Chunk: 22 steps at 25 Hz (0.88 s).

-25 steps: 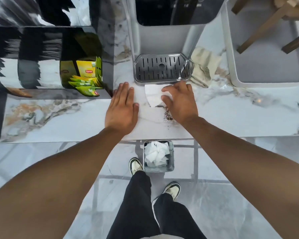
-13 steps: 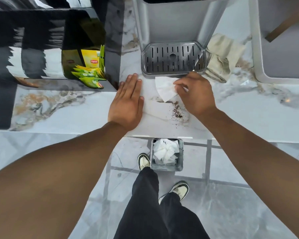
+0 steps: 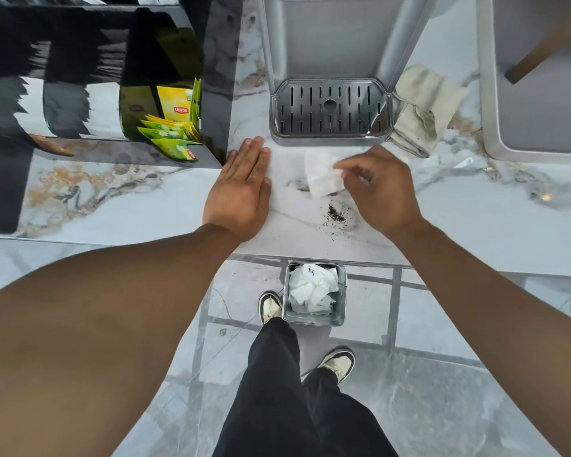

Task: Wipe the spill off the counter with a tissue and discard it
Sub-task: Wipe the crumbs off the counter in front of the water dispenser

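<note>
A white tissue (image 3: 320, 175) lies on the marble counter (image 3: 145, 206), just in front of the drip tray. My right hand (image 3: 376, 189) pinches the tissue's right edge with its fingertips. A small dark spill of grains (image 3: 335, 214) sits on the counter just below the tissue, left of my right wrist and untouched by the tissue. My left hand (image 3: 241, 189) lies flat, palm down, on the counter to the left of the tissue, holding nothing. On the floor below the counter edge stands a small square metal bin (image 3: 342, 291) with crumpled white tissues inside.
A grey machine with a slotted drip tray (image 3: 330, 110) stands behind the tissue. A beige cloth (image 3: 422, 110) lies to its right, then a grey tray (image 3: 488, 140). A black glossy box with Lipton tea bags (image 3: 168, 130) is at the left. My feet stand by the bin.
My right hand went from lying over the tissue to pinching its right edge with the fingertips. The spill now shows fully. My left hand has stayed flat on the counter.
</note>
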Tool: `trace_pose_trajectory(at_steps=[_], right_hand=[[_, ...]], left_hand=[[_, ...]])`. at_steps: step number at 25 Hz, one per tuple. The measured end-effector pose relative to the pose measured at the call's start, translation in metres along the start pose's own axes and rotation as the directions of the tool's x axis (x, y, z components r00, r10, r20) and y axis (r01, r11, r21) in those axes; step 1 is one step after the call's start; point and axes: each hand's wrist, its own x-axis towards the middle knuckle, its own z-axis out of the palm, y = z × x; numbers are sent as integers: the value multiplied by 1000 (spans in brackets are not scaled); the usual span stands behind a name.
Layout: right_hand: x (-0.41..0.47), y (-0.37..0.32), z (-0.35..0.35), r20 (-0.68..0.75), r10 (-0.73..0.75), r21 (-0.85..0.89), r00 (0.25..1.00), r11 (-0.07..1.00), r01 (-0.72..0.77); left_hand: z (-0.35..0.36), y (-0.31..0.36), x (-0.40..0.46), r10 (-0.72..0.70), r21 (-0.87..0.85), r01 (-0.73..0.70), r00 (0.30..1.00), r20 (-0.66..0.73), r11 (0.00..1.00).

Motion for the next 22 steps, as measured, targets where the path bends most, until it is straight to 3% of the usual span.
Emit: trace_pose_trajectory(at_steps=[4, 9, 12, 14, 16, 18, 22], right_hand=[[11, 2, 9, 92, -43, -145, 995, 988, 56], [-19, -5, 4, 309, -172, -52, 935, 979, 197], [-31, -10, 0, 393, -111, -19, 913, 992, 128], [-19, -14, -5, 337, -26, 20, 941, 1000, 21], [6, -12, -18, 137, 70, -1, 988, 998, -71], [20, -5, -32, 0, 147, -71, 989, 987, -146], [-4, 6, -26, 64, 203, -180, 977, 966, -188]], left_hand=[[1, -1, 0, -7, -18, 7, 1000, 7, 1000], [0, 0, 0, -6, -21, 5, 1000, -14, 1000], [1, 1, 0, -8, -27, 7, 1000, -18, 1000], [0, 0, 0, -18, -29, 18, 1000, -10, 999], [0, 0, 0, -23, -24, 23, 1000, -2, 999], [0, 0, 1, -13, -28, 12, 1000, -2, 1000], [2, -2, -1, -22, -33, 21, 1000, -11, 999]])
